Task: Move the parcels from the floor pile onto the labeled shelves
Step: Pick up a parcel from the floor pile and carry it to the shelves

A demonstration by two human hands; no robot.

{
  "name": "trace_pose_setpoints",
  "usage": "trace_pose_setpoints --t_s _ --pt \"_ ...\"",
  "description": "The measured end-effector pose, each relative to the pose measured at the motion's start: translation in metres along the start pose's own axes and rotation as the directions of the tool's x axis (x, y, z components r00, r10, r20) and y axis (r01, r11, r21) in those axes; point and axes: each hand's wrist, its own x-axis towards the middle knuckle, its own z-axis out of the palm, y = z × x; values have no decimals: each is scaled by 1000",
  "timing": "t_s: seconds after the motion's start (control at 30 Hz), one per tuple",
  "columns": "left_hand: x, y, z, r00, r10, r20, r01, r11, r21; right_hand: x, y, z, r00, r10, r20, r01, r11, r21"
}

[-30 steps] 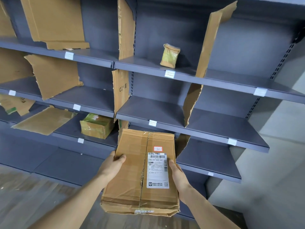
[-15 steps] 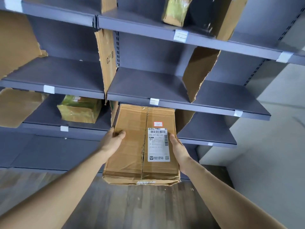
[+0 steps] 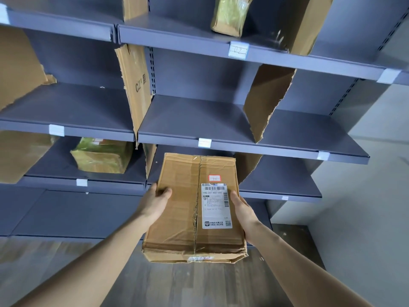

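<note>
A flat brown cardboard parcel (image 3: 181, 209) with a white shipping label and a small red-edged sticker is held out in front of the grey shelving. My left hand (image 3: 156, 201) grips its left edge with the thumb on top. My right hand (image 3: 242, 209) holds its right edge. The parcel's far end reaches under the middle shelf (image 3: 243, 149) and over the front edge of the low shelf (image 3: 281, 185). White label tags sit on the shelf fronts, one reading 02 (image 3: 238, 50).
Torn cardboard dividers (image 3: 265, 100) split the shelves into bays. A green-taped parcel (image 3: 101, 155) lies on the low left shelf, another (image 3: 230, 15) stands on the top shelf. Wood floor lies below and a grey wall on the right.
The view has tilted down and come closer to the shelves. Both hands have carried the parcel forward, so its far end now reaches into the low bay under the middle shelf.
</note>
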Motion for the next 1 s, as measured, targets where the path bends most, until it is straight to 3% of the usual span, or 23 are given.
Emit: trace_pose_setpoints --t_s 0.3,0.63,0.77,1.0 --pt "1 10 -11 1000 9 -12 -9 1000 14 -10 -16 0 1000 -27 4 27 999 27" --pt "-14 112 -60 967 243 -73 -250 961 -115 -50 -120 -28 954 -290 -80 288 957 -46" --pt "0 148 -78 974 212 -77 -223 956 -189 -62 -163 -24 950 -308 -43 309 950 33" --pt "26 178 -98 991 120 64 -96 949 -301 -40 -191 -19 963 -267 -37 270 958 99"
